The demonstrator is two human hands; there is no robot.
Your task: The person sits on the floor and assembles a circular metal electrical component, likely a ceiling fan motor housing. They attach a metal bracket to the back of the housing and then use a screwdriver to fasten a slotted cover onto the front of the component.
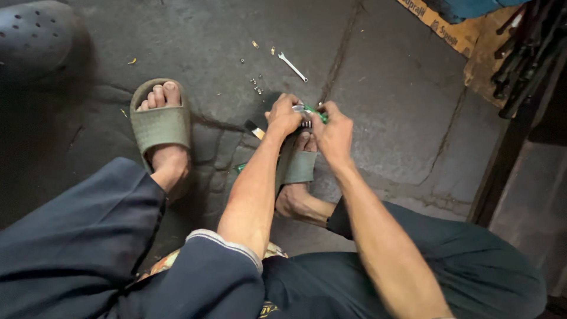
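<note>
The person sits low, knees wide apart in dark trousers [71, 236], so both forearms can reach down between them to the floor [401, 94]. Two olive slippers [160, 125] are on the feet; the right foot is just under the hands, perhaps as a rest for the work.

The left hand [283, 116] is closed around a small metal part [299, 108], fingers curled tight. The right hand [332, 131] is also closed, and it pinches a green piece [319, 114] that touches the metal part. The two hands press together over the toes, I think to keep the small object steady. What exactly it is, I cannot tell; it is mostly hidden by the fingers.

A brush [255, 129] lies just beside the left hand, near enough to take quickly. Further away, small screws [256, 87] are scattered on the stone, and a little wrench [292, 66] lies beyond them. No box or tray is visible; the loose parts lie directly on the floor. At the far right are cardboard [449, 32] and dark tools [525, 53].
</note>
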